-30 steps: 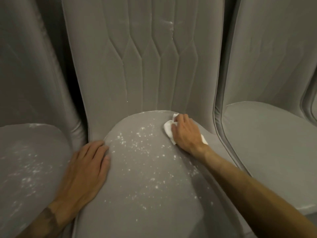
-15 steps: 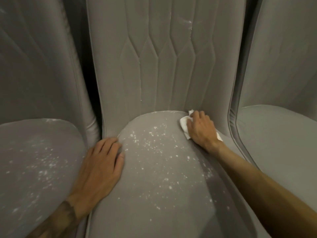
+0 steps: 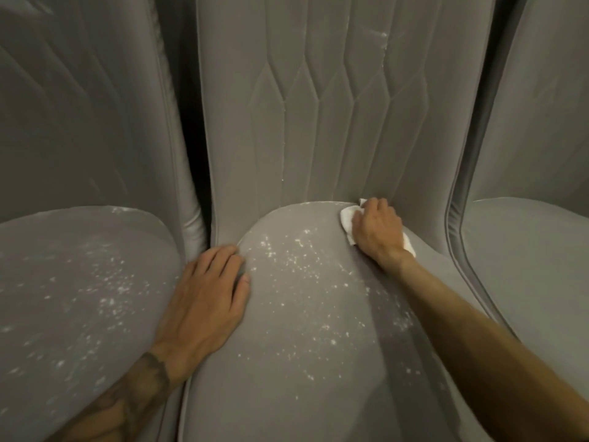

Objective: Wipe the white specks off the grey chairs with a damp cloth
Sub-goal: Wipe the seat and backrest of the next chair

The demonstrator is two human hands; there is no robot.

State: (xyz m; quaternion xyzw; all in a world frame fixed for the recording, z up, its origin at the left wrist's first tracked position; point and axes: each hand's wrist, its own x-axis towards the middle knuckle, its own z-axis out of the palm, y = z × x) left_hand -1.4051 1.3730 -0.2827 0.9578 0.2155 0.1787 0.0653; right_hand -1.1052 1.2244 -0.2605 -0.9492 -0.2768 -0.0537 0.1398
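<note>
Many white specks (image 3: 288, 261) on grey seat (image 3: 280, 397), right hand (image 3: 377, 232) gripping cloth (image 3: 346, 219)

Indoors w/ 3 matching grey chairs (image 3: 242, 122) packed side by side; room type unclear

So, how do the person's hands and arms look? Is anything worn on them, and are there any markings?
Both hands are bare: the left hand and the right hand show no gloves, rings or watch. No sleeves are in view; both forearms are uncovered. The left forearm carries a dark tattoo just above the wrist. The right forearm shows no markings.
</note>
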